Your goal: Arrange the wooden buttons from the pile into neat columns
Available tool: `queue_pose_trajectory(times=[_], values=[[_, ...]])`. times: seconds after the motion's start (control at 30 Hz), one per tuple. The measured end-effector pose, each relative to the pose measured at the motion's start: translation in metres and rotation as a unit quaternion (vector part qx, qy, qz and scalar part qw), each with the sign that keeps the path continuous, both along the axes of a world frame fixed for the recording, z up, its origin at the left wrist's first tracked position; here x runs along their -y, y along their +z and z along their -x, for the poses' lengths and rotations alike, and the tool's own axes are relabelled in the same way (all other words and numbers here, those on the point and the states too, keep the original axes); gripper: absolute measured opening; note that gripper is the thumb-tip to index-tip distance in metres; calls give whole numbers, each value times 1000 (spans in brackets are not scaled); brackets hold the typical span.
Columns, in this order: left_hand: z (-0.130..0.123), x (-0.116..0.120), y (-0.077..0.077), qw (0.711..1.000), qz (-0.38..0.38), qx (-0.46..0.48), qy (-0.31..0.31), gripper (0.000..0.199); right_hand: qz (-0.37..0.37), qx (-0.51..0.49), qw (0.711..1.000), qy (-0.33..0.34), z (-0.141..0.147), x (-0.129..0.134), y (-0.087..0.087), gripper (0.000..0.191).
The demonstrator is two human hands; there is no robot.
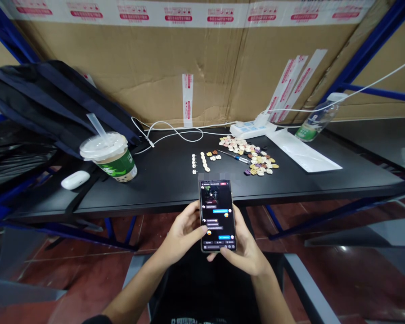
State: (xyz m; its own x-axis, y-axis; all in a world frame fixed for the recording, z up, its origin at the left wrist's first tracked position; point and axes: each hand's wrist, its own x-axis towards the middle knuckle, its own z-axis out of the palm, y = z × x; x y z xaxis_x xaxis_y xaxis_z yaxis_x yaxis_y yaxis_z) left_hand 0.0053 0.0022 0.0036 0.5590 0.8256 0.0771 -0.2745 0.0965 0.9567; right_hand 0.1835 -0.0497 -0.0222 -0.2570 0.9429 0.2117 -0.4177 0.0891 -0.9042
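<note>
Both of my hands hold a smartphone upright in front of the table's near edge. Its lit screen shows a dark chat page. My left hand grips the phone's left side, thumb lying on the screen's edge. My right hand wraps the right side and lower corner, its thumb at the bottom of the screen. The other fingers are partly hidden behind the phone. Beyond it on the black table lie a heap of small button-like pieces, a short row of cream pieces and a screwdriver.
At the left stand a lidded drink cup with a straw, a white earphone case and a dark backpack. Behind are a power strip and white cables. A plastic bottle and white sheet are at right.
</note>
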Motion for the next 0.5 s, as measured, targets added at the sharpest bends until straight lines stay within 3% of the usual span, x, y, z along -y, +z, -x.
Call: queue_pose_trajectory(times=[0.33, 0.5], values=[[-1, 0, -1, 1000, -6, 7, -11, 47, 65, -1, 996, -54, 6, -2, 6, 71], [-2, 0, -1, 1000, -4, 12, -18, 48, 67, -12, 996, -62, 5, -2, 5, 74]])
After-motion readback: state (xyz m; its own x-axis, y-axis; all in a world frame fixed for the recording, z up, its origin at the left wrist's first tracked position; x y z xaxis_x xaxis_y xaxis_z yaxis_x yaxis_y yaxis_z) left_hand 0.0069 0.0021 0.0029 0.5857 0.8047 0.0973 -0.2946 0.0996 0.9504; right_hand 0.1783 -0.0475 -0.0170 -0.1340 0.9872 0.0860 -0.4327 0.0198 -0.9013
